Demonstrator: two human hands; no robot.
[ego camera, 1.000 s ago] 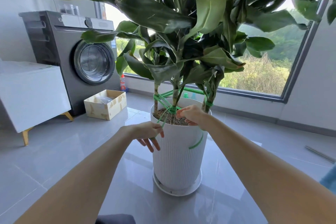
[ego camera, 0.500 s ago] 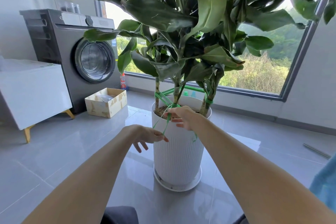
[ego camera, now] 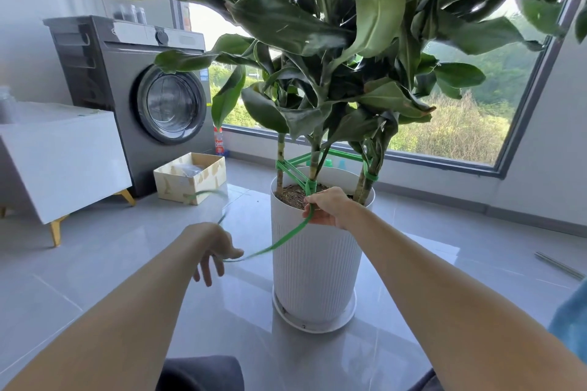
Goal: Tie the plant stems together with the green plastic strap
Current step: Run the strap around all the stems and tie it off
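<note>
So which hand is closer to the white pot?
Right. The right hand is at the front rim of the white pot, gripping the green strap; the left hand is off to its left, clear of it, pinching the strap.

Lit by bright daylight through window. Blown out to white at window's left end. Backlit against window: leaves dark, glossy, pale sheen on upper faces, tips smeared above window. Soft glare on floor tiles below window; faint mirror of white pot underneath. Blurred along loose green strap and left hand, down-left of window. Bowed by wide lens at window frame; straight lines leaning outward. Sharp around pot.
</note>
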